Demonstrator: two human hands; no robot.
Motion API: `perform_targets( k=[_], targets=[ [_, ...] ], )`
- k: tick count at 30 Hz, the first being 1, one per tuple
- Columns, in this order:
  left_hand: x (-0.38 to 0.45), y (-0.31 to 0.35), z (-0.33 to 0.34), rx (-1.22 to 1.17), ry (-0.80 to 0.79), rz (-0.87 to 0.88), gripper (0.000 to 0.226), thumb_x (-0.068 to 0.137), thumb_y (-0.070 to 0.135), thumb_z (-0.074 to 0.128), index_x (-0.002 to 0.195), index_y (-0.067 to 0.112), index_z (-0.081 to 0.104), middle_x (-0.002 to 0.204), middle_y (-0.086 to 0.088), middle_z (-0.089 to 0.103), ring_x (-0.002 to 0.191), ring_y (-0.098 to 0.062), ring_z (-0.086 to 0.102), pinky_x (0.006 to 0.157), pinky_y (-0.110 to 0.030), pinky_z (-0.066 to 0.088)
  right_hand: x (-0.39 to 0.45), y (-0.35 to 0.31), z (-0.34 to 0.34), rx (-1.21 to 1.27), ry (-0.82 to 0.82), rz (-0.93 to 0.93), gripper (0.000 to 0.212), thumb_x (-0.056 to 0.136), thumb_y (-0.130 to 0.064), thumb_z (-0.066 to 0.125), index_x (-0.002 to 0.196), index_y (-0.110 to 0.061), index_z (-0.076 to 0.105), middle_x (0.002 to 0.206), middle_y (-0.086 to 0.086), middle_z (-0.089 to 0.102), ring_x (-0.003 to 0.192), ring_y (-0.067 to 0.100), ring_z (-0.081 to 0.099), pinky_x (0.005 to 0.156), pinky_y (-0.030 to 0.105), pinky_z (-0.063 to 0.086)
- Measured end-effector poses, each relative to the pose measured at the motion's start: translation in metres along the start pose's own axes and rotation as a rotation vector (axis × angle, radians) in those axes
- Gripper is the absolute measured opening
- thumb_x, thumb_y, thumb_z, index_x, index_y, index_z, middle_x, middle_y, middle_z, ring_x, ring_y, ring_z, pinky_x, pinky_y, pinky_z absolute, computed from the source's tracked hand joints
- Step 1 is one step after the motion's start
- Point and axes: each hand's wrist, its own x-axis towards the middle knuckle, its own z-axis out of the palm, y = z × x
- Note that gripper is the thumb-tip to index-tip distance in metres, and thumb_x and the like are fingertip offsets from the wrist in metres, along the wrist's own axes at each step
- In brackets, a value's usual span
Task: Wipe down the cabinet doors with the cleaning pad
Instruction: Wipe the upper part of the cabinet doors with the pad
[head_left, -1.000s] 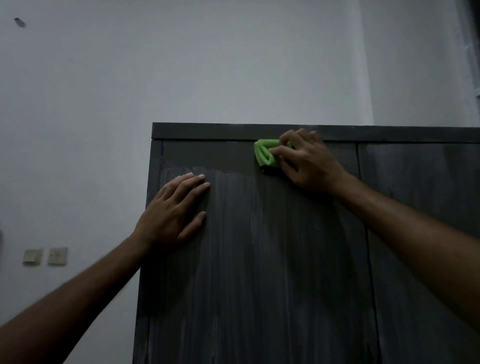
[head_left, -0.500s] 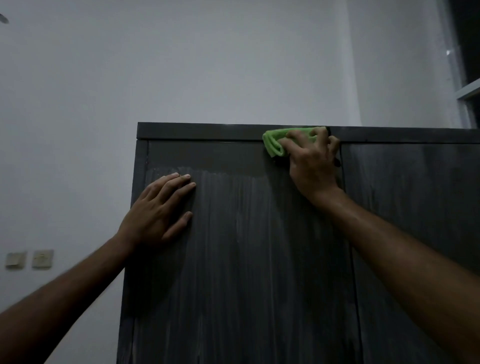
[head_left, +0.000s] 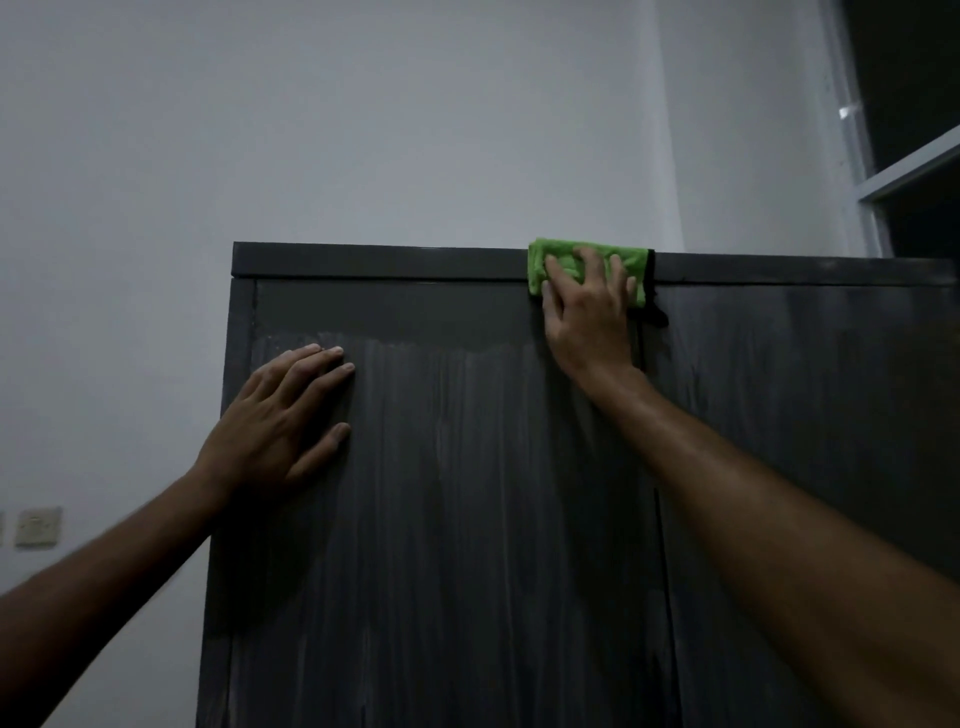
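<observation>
A tall dark grey cabinet fills the lower view, with a left door (head_left: 467, 519) and a right door (head_left: 805, 441) under a top rail (head_left: 374, 262). A green cleaning pad (head_left: 563, 260) lies flat against the top rail, right above the seam between the doors. My right hand (head_left: 589, 317) presses the pad with straight, spread fingers. My left hand (head_left: 283, 421) rests flat on the left door's upper left part. Dusty streaks cover the left door below a darker wiped band along its top.
A pale wall (head_left: 363, 130) rises behind and left of the cabinet. Two wall switches (head_left: 37, 526) sit low at the left edge. A dark window with a white frame (head_left: 883, 182) stands at the upper right.
My right hand slid the pad right along the door's top and up onto the top rail, and its fingers flattened over it. My left hand stayed planted on the door.
</observation>
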Motion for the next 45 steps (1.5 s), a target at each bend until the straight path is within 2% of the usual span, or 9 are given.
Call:
perform_targets(
  k=[5,11,17,27,33,36,40,42,45],
  targets=[
    [0.000,-0.002,0.002,-0.002,0.004,0.013,0.071,0.100,0.057,0.042,0.157,0.014,0.043,0.162,-0.012,0.040,0.152,-0.036,0.035,0.121,-0.054,0.032,-0.039,0.008,0.000,-0.003,-0.051,-0.246,0.037,0.101,-0.027,0.058,0.135,-0.018,0.065,0.147,0.018,0.050,0.138,0.051,0.036,0.114,0.064,0.027],
    [0.000,-0.003,0.004,-0.003,0.019,0.018,0.072,0.099,0.057,0.042,0.156,0.013,0.044,0.162,-0.012,0.041,0.152,-0.035,0.035,0.121,-0.052,0.030,-0.001,-0.001,-0.003,0.014,0.058,0.016,0.038,0.102,-0.034,0.051,0.138,-0.026,0.062,0.148,0.010,0.046,0.137,0.042,0.036,0.114,0.057,0.028],
    [-0.001,-0.004,0.005,0.007,0.031,0.025,0.072,0.099,0.057,0.043,0.155,0.012,0.046,0.163,-0.012,0.041,0.152,-0.035,0.035,0.122,-0.051,0.029,-0.042,0.007,0.003,-0.033,0.008,-0.227,0.037,0.100,-0.039,0.055,0.134,-0.030,0.066,0.145,0.008,0.052,0.131,0.041,0.042,0.108,0.051,0.032],
    [-0.002,-0.005,0.008,0.011,0.025,0.022,0.073,0.100,0.059,0.040,0.157,0.013,0.043,0.164,-0.012,0.038,0.153,-0.036,0.034,0.124,-0.050,0.024,-0.029,0.019,-0.003,0.134,0.064,-0.042,0.035,0.097,-0.021,0.059,0.132,-0.017,0.064,0.142,0.016,0.046,0.135,0.036,0.040,0.112,0.053,0.037],
    [-0.001,-0.005,0.007,0.021,0.016,0.015,0.073,0.100,0.059,0.039,0.157,0.014,0.042,0.164,-0.012,0.038,0.154,-0.035,0.033,0.124,-0.049,0.024,-0.024,0.005,0.007,0.059,0.060,0.043,0.040,0.105,-0.030,0.049,0.144,-0.027,0.056,0.153,0.018,0.035,0.148,0.040,0.024,0.123,0.061,0.015],
    [-0.001,-0.003,0.005,0.029,0.011,0.016,0.072,0.100,0.058,0.040,0.157,0.014,0.043,0.164,-0.012,0.039,0.153,-0.035,0.033,0.123,-0.049,0.025,-0.023,0.001,0.006,-0.031,0.037,-0.037,0.041,0.105,-0.042,0.047,0.144,-0.034,0.055,0.151,0.013,0.039,0.139,0.039,0.033,0.113,0.054,0.028],
    [0.001,-0.001,0.002,0.027,-0.005,0.012,0.073,0.100,0.057,0.040,0.157,0.012,0.043,0.164,-0.014,0.039,0.153,-0.036,0.034,0.124,-0.050,0.026,-0.027,0.029,-0.012,-0.138,-0.007,-0.402,0.040,0.098,-0.052,0.055,0.133,-0.036,0.066,0.132,0.013,0.057,0.110,0.042,0.051,0.087,0.050,0.043],
    [0.001,0.001,0.001,0.029,-0.010,0.010,0.073,0.100,0.057,0.040,0.157,0.011,0.044,0.163,-0.014,0.039,0.152,-0.037,0.034,0.123,-0.052,0.027,-0.010,0.047,-0.021,-0.188,0.016,-0.384,0.040,0.098,-0.051,0.056,0.133,-0.035,0.066,0.126,0.013,0.058,0.105,0.042,0.052,0.084,0.049,0.044],
    [0.002,0.002,0.000,0.037,-0.006,0.008,0.073,0.099,0.057,0.041,0.156,0.010,0.044,0.163,-0.015,0.040,0.151,-0.038,0.035,0.121,-0.053,0.028,0.018,0.051,-0.020,-0.161,0.040,-0.183,0.042,0.101,-0.051,0.051,0.139,-0.034,0.059,0.130,0.011,0.051,0.113,0.038,0.047,0.089,0.047,0.039]
  ],
)
